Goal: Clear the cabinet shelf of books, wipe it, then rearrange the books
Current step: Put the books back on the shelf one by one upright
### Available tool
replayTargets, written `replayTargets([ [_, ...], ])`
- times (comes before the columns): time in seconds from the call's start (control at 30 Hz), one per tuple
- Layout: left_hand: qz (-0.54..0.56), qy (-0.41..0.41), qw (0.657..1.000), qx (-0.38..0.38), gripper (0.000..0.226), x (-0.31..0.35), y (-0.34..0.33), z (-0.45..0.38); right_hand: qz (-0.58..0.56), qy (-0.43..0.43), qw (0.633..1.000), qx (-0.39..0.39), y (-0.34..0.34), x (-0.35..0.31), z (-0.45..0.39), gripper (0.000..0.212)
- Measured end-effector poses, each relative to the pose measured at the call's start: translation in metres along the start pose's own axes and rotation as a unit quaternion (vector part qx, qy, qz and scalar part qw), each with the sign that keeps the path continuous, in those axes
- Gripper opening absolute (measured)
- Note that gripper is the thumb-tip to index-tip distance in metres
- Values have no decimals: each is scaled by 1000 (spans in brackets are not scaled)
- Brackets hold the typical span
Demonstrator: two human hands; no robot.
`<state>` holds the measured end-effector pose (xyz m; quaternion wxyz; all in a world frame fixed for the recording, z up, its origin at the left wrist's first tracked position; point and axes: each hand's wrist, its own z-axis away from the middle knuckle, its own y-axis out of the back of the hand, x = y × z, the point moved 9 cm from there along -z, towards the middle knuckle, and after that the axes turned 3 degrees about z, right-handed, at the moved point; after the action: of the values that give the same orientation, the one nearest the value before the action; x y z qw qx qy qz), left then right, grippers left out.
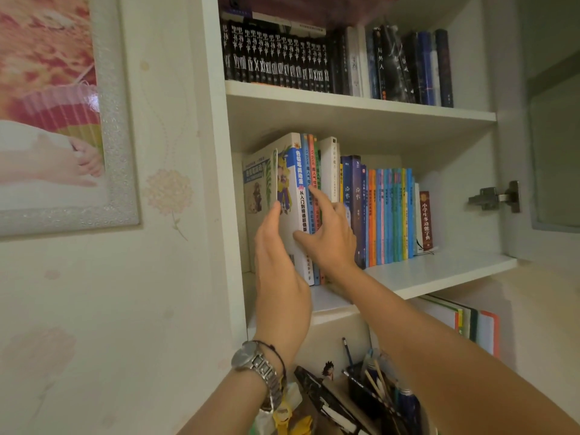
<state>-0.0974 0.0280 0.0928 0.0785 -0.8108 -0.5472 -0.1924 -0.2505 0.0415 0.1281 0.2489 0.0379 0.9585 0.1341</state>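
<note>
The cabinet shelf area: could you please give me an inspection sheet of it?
Surface: white middle shelf, bare at the right.
Job's things: row of books upright; large white book pulled forward at the left.
Clutter: pen holder below.
Hands: left hand flat on the white book's cover; right hand fingers on spines.
Cables: nothing seen.
Surroundings: framed picture, door hinge.

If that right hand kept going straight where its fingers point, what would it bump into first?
The right hand already has fingertips on the orange book; pushing on, it would likely press against those spines, then perhaps the tall white book.
</note>
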Motion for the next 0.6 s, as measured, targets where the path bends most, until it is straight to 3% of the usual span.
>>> replayTargets([
  [0.3, -36, 46, 994, -95, 98, -25, -13, -6, -10, 14, 999, -46, 2, -6, -4, 85],
  [0.6, -28, 86, 989, -116, 98, -32, -12, -17, -16, 2, 1000, -3, 13, -9, -3, 88],
])
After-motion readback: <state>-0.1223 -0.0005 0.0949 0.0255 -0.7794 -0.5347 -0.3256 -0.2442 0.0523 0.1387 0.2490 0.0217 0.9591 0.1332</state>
